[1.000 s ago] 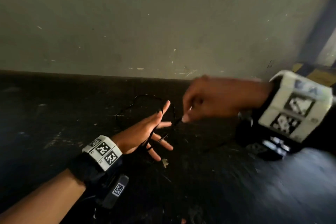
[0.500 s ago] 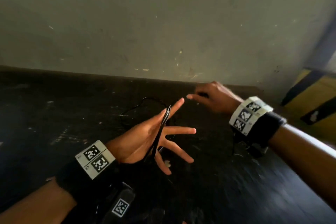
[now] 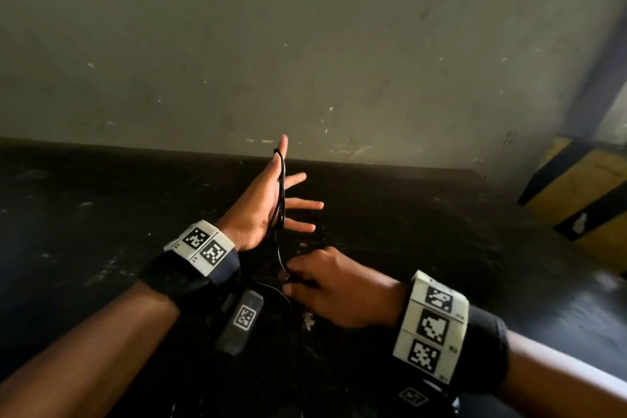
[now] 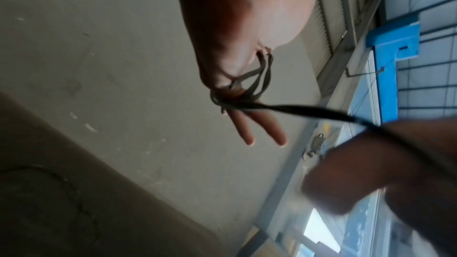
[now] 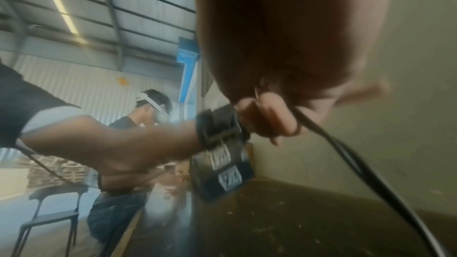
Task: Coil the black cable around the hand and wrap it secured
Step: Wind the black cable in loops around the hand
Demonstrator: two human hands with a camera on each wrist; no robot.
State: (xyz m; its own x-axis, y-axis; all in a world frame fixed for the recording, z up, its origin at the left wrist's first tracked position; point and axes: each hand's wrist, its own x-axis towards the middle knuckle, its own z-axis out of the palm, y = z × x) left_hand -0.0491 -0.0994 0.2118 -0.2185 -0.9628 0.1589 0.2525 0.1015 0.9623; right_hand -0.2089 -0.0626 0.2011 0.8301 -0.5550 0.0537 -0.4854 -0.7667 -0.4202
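Left hand (image 3: 261, 214) splayed flat, black cable (image 3: 280, 193) looped thumb-to-palm; right hand (image 3: 334, 290) pinching free run; keep tension even, loops stacked

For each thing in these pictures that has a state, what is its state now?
black cable: several loops wound on the left hand, one strand running down to the right hand
left hand: raised, fingers spread and straight
right hand: low, fingers curled, gripping the cable strand
dark table: scuffed, under both hands
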